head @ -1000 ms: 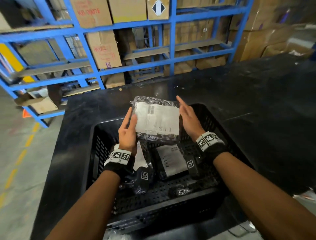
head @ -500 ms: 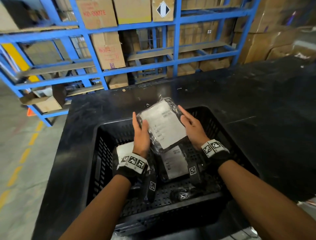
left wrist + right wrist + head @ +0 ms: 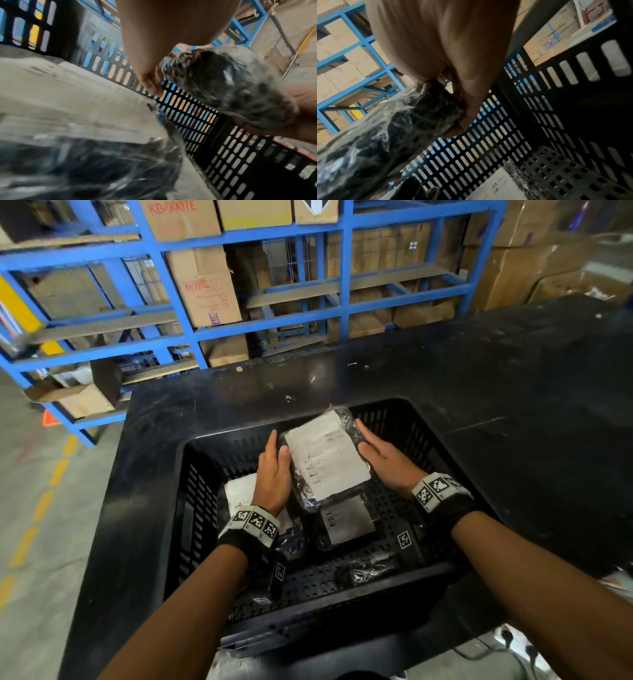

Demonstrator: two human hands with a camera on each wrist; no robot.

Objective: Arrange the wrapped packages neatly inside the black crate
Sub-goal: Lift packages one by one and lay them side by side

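Straight fingers (image 3: pixel 273 444) of the left hand (image 3: pixel 274 477) press flat against one side of the wrapped package (image 3: pixel 327 457), and the right hand (image 3: pixel 383 455) presses the other side the same way, neither curling round it. The package is dark, sheathed in crinkled clear film, with a large white label on top, held tilted above the far half of the black crate (image 3: pixel 191 460). Two more labelled packages (image 3: pixel 346 520) lie under it on the crate floor, partly covered. Both wrist views are blurred, the film only a smear.
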